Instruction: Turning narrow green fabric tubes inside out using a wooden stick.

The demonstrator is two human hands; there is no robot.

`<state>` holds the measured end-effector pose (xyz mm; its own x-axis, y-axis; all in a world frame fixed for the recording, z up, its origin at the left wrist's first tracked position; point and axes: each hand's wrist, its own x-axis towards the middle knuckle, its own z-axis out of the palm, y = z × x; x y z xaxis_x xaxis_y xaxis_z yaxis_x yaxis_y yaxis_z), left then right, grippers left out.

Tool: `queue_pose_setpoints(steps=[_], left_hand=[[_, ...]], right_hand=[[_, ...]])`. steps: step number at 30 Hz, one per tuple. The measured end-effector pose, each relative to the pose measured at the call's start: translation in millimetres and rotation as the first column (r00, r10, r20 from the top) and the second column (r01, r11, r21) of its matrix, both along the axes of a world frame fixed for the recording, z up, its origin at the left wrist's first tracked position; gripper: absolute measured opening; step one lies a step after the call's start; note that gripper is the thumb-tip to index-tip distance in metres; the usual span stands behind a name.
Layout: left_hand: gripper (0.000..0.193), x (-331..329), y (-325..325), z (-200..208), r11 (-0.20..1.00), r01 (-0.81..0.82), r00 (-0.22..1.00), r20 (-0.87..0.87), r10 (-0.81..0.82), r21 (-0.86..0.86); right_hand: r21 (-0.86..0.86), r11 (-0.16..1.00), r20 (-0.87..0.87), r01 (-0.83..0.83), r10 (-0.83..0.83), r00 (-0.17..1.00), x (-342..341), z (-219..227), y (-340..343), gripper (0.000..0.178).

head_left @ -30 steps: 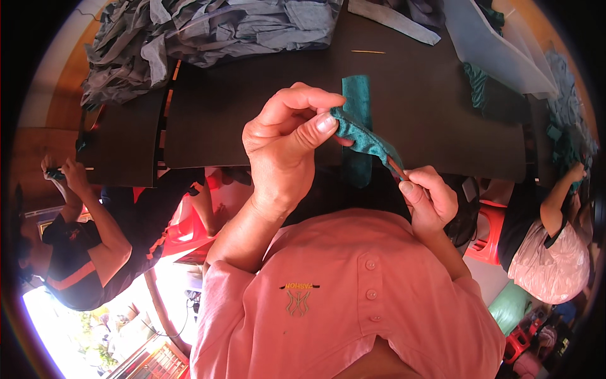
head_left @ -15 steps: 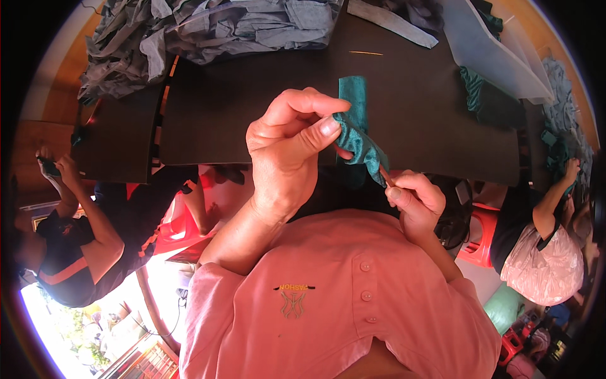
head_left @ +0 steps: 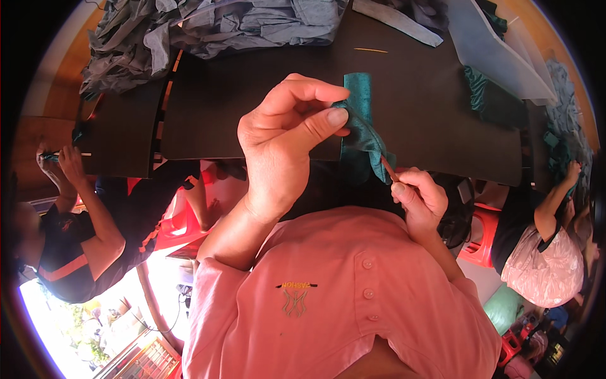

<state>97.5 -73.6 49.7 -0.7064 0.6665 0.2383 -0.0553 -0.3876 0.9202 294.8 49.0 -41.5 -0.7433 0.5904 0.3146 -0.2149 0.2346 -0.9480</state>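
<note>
Left hand [head_left: 284,129] pinches teal velvet strip [head_left: 365,134], slanting lengthwise down-right above dark table [head_left: 442,126] near edge; right hand [head_left: 421,198] pinches thin brown stick [head_left: 389,169] at strip's lower end.

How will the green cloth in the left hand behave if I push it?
The green cloth is probably floppy, since it curves and twists below the left hand. It looks light, being held by a pinch at its upper end. Pushed by the brown stick at its lower end, it would likely bunch, given its creases.
</note>
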Motion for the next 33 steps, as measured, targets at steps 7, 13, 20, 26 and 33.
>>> queue_pose_setpoints(steps=[7, 13, 20, 26, 33], left_hand=[[0.016, -7.1, 0.1, -10.9, 1.000, -0.007, 0.999, -0.032, 0.008, 0.021], [0.015, -10.1, -1.8, -14.9, 0.997, 0.063, 0.996, -0.058, -0.060, 0.042], [0.014, -11.1, -0.1, -20.2, 0.982, 0.149, 0.989, -0.013, -0.148, 0.113], [0.018, -8.0, 2.7, -21.6, 0.970, 0.186, 0.970, 0.127, -0.206, 0.155], [0.022, -8.8, 2.9, -23.7, 0.977, 0.192, 0.946, 0.249, -0.209, 0.089]], right_hand=[[0.095, 0.995, -0.017, 0.012, -0.010, 1.000, 3.6, -5.4, 2.7, 0.011], [0.057, 0.998, -0.023, -0.010, 0.011, 1.000, 6.2, -7.8, 3.0, 0.013], [0.035, 0.999, -0.046, 0.007, -0.005, 0.999, 5.5, -10.9, -0.9, 0.012], [-0.048, 0.999, -0.049, -0.021, 0.019, 0.999, 6.2, -16.3, -2.5, 0.012], [-0.057, 0.997, -0.006, -0.058, 0.058, 0.998, 5.5, -16.2, -3.2, 0.007]])
